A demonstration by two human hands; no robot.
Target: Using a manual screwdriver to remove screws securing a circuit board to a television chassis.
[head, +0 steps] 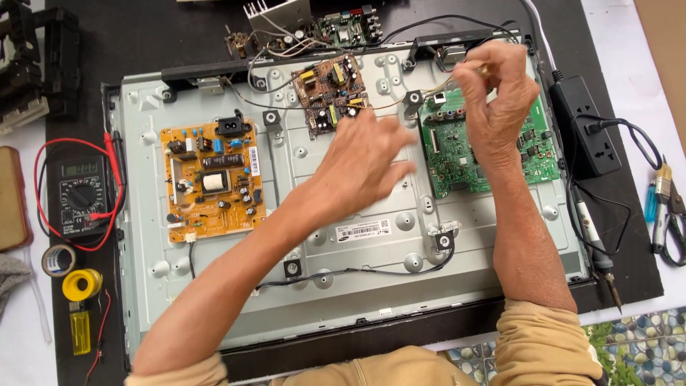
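While the head camera looks straight down, a flat-screen TV lies face down with its metal back panel (pixel 357 250) exposed on a black mat. Right hand (pixel 495 100) is up at the top edge of the green main board (pixel 532 154), thumb and fingertips pinched together around something small and yellowish; too tiny to say what it is. Left hand (pixel 368 161) hovers loosely open over the middle of the panel, fingers spread and a bit blurred, gripping nothing, just below the small brown circuit board (pixel 330 89). Orange power supply board (pixel 212 179) sits to the left. Off the panel: a multimeter (pixel 80 194) with red leads at left, power strip (pixel 586 129) and soldering iron (pixel 597 243) at right
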